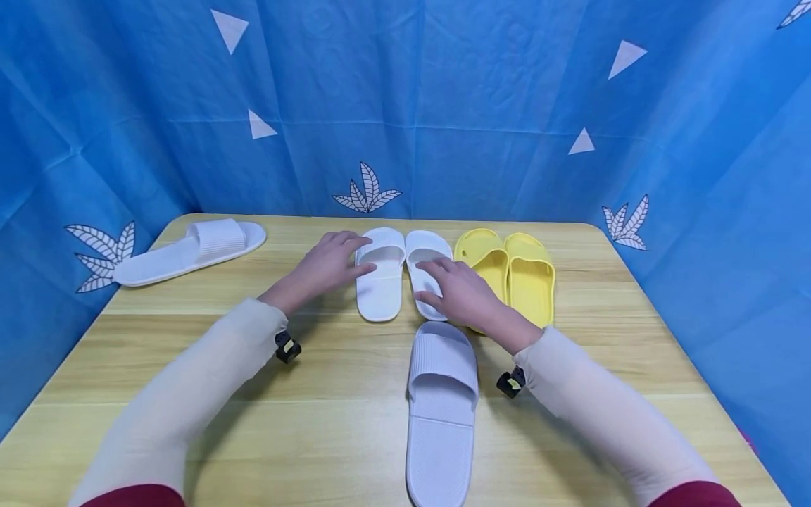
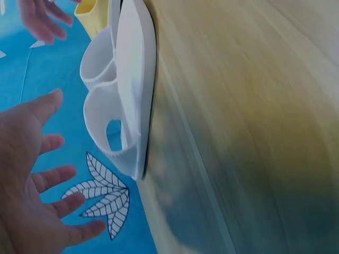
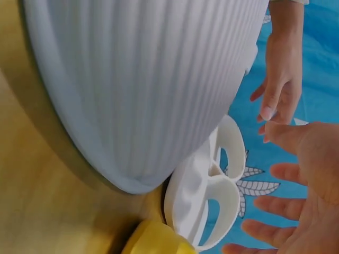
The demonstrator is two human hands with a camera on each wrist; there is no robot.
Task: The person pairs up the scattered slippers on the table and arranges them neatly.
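Side by side near the back of the table stand two white slippers, a left one (image 1: 379,289) and a right one (image 1: 423,282). My left hand (image 1: 329,264) hovers at the left slipper's outer edge, fingers spread and holding nothing. Over the right slipper my right hand (image 1: 465,292) reaches with loosely spread fingers, covering part of it and of the yellow slipper behind. The left wrist view shows the left palm (image 2: 26,185) apart from the white slippers' straps. In the right wrist view the right hand's fingers (image 3: 280,206) are extended beside the white pair.
A yellow pair of slippers (image 1: 531,289) stands just right of the white ones. One large grey-lilac slipper (image 1: 441,436) lies toward the front. Another large white slipper (image 1: 190,253) is at the back left. A blue curtain (image 1: 405,84) surrounds the wooden table (image 1: 317,436).
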